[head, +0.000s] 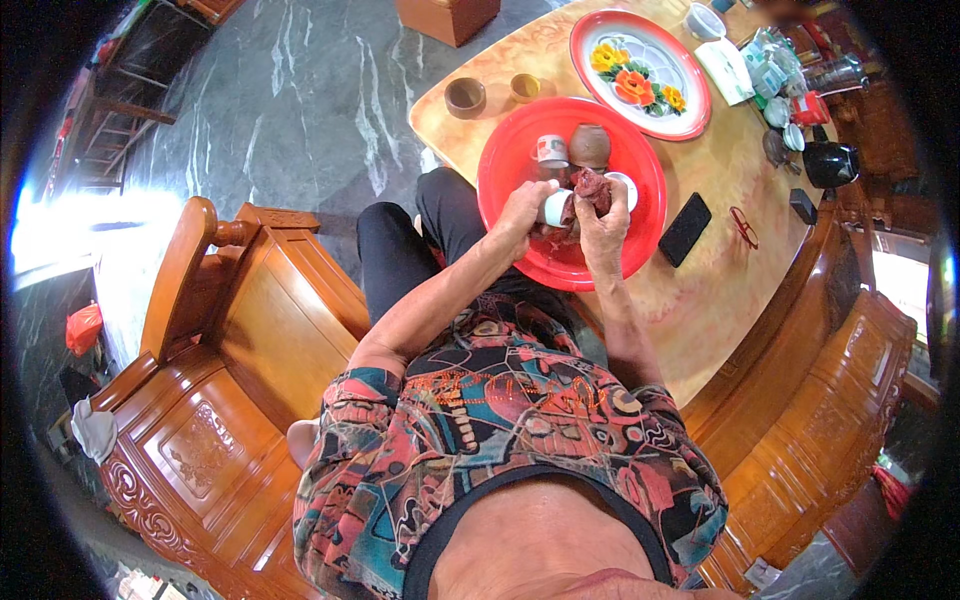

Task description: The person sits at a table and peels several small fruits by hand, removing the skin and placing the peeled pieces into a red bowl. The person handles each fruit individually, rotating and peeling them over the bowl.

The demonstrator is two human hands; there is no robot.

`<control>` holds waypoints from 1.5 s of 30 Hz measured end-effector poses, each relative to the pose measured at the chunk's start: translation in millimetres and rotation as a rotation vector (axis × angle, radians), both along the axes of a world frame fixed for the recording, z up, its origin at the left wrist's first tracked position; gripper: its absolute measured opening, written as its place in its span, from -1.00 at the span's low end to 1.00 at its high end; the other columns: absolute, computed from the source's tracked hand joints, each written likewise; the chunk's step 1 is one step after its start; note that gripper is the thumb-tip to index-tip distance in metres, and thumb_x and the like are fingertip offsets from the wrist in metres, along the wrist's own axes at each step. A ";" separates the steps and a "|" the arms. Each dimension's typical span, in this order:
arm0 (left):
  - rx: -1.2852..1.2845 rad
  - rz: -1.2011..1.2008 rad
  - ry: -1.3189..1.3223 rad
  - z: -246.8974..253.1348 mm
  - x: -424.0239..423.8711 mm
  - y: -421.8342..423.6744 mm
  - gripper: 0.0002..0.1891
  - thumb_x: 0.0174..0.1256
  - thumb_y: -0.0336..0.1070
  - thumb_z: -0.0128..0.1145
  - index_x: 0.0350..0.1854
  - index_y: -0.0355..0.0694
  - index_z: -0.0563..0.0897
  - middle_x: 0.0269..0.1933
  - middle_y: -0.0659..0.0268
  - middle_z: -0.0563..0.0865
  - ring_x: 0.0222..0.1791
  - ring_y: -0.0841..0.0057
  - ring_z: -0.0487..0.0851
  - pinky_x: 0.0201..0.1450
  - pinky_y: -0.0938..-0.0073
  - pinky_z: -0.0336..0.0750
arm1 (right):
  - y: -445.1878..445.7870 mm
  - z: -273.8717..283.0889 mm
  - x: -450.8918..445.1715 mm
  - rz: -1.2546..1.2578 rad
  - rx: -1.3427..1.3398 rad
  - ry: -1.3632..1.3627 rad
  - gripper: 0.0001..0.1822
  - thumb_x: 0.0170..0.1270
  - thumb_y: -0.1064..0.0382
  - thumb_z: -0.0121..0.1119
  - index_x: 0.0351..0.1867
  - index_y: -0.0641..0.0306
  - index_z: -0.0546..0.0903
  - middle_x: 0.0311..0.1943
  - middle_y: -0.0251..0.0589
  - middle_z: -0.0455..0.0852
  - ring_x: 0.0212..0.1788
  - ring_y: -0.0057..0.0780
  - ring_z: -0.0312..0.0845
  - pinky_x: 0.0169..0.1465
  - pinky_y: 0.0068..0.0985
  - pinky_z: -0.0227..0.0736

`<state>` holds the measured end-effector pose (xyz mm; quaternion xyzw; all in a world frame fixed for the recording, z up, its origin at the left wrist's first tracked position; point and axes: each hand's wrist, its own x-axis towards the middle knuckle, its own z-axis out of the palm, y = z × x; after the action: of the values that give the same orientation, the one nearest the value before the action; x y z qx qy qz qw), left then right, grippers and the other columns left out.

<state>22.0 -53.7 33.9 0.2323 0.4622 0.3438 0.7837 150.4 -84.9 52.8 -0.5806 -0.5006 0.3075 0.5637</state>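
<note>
A red plastic basin [499,161] rests at the near edge of the table in front of me. Over it, my left hand [529,206] grips a small white cup [556,208]. A wet, dark red cloth [592,189] is bunched in my right hand [606,221], and its lower end touches the cup's mouth. Inside the basin are a patterned white mug [551,150] and a brown clay pot [589,146]. Another white cup or bowl [625,189] shows partly behind my right fingers. My hands hide part of the basin's bottom.
On the table [720,315] stand a brown cup [465,98], a yellow cup [525,88] and a flowered enamel tray [640,75]. To the right lie a black phone [685,230], red glasses [744,228] and a black kettle [830,161]. Wooden chair [292,315] at left.
</note>
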 end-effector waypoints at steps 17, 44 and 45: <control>-0.185 0.060 -0.358 2.9 -22.5 17.2 -0.59 0.44 0.08 -0.22 -0.07 -0.10 0.58 -0.49 0.39 0.65 -0.76 0.62 0.42 -0.79 0.64 0.21 | -19.8 -4.7 16.6 0.069 -0.310 -0.121 -0.62 0.06 0.32 0.42 -0.18 0.34 0.45 -0.38 -0.23 0.58 -0.31 -0.51 0.56 -0.20 -0.49 0.49; -0.173 0.156 -0.441 8.9 -27.8 17.7 -0.52 0.34 0.10 0.09 0.09 -0.18 0.50 -0.15 0.17 0.68 -0.24 0.36 0.68 -0.32 0.37 0.63 | -17.6 -25.3 52.5 0.472 -0.322 0.112 -0.67 0.10 0.55 0.20 -0.08 0.37 0.44 -0.20 -0.21 0.64 -0.19 -0.54 0.58 -0.11 -0.60 0.48; -0.154 0.143 -0.441 3.5 -28.5 17.9 -0.53 0.35 0.10 0.06 0.10 -0.17 0.50 -0.15 0.19 0.68 -0.23 0.36 0.68 -0.30 0.35 0.63 | -16.1 2.0 42.3 0.464 -0.277 0.346 -0.59 0.12 0.58 0.18 0.03 0.38 0.43 -0.08 -0.19 0.61 -0.05 -0.48 0.59 0.05 -0.56 0.46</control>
<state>-6.6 -35.8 37.5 0.0578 0.3200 0.4046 0.8547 192.7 -101.1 54.8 -0.4612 -0.4699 0.5873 0.4707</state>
